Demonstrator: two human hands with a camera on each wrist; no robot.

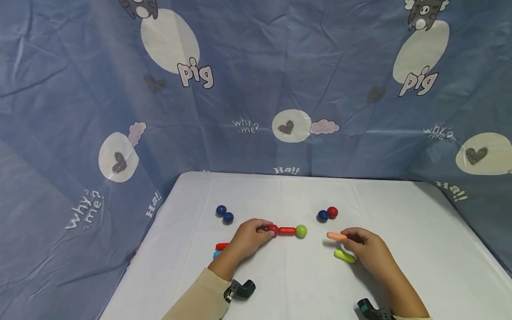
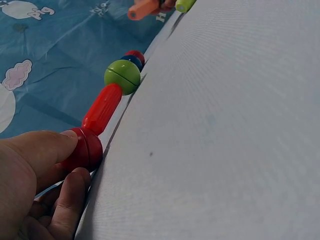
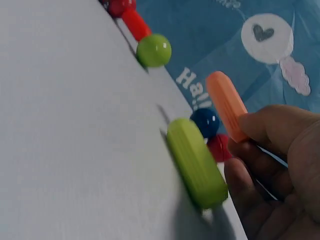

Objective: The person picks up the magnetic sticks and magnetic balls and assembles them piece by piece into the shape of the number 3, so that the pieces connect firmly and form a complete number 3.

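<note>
"The left hand [image 1: 252, 238]?"

"Pinching a glossy red ball [image 2: 87, 150] joined to a red faceted rod [image 1: 286, 230]."

"The right hand [image 1: 371, 251]?"

"Pinching an orange ribbed rod [image 3: 226, 105] above the white bench [image 1: 288, 284]."

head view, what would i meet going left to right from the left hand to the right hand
left hand → red ball in its fingers → red stick → green ball → dark blue ball → orange stick → right hand
</note>
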